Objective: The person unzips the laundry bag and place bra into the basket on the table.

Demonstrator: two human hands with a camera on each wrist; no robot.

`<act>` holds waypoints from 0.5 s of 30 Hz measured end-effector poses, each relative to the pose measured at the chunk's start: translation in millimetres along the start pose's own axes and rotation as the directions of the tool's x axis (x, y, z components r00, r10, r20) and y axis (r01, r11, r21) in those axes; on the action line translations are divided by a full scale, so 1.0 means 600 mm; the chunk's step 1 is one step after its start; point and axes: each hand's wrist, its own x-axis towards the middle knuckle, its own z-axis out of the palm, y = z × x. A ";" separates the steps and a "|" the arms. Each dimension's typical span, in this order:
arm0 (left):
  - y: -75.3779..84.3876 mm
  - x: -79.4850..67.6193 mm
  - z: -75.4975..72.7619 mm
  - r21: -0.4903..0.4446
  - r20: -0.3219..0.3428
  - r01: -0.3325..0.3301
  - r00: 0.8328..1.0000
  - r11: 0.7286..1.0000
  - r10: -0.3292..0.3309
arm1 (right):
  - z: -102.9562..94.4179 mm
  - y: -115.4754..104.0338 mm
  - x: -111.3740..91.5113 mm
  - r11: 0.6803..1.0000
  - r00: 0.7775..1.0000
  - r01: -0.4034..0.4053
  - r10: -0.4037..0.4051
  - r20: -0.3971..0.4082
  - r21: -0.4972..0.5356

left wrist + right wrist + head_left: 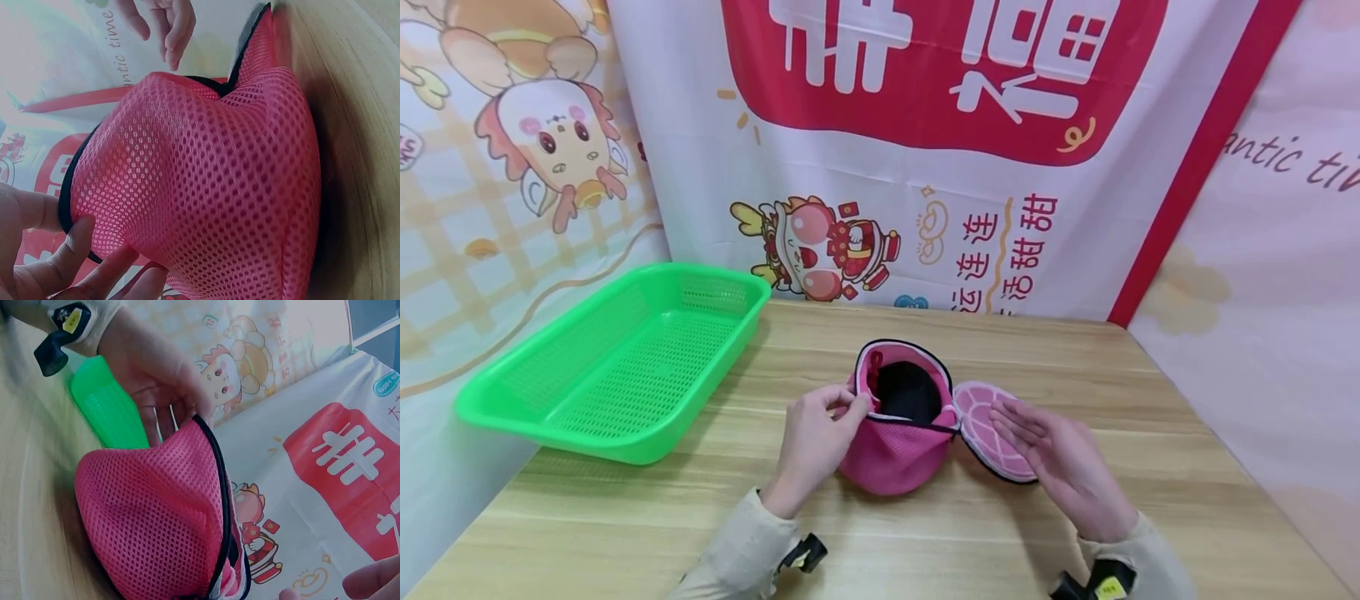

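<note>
Pinching the black-trimmed rim of one pink mesh laundry pouch (pixel 895 450) with left hand (pixel 816 437); right hand (pixel 1060 467) spread flat, fingers relaxed, over its one hinged lid (pixel 988 429). Mid wooden table (pixel 1075 367); one green basket (pixel 617 367) off left.

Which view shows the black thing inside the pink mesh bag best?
The head view: it looks down into the open bag and shows the black thing inside. The left wrist view shows only the bag's mesh outside and a thin black strip at the rim. The right wrist view shows the mesh and black edging, not the inside.
</note>
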 end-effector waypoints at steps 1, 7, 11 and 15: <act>0.000 0.000 0.000 0.001 0.000 0.002 1.000 1.000 -0.002 | 0.001 -0.001 0.000 1.000 1.000 0.003 -0.003 -0.009 0.002; 0.000 -0.002 0.000 0.002 -0.003 0.005 1.000 1.000 -0.005 | 0.003 0.005 0.005 0.992 0.993 0.120 -0.120 -0.001 -0.028; 0.000 -0.001 0.000 0.006 -0.005 0.003 1.000 1.000 -0.003 | 0.008 0.019 0.010 0.873 0.958 0.280 -0.277 0.068 -0.400; 0.000 -0.001 0.000 0.004 -0.002 0.013 1.000 1.000 -0.013 | 0.016 0.035 0.016 0.558 0.907 0.375 -0.386 0.168 -0.740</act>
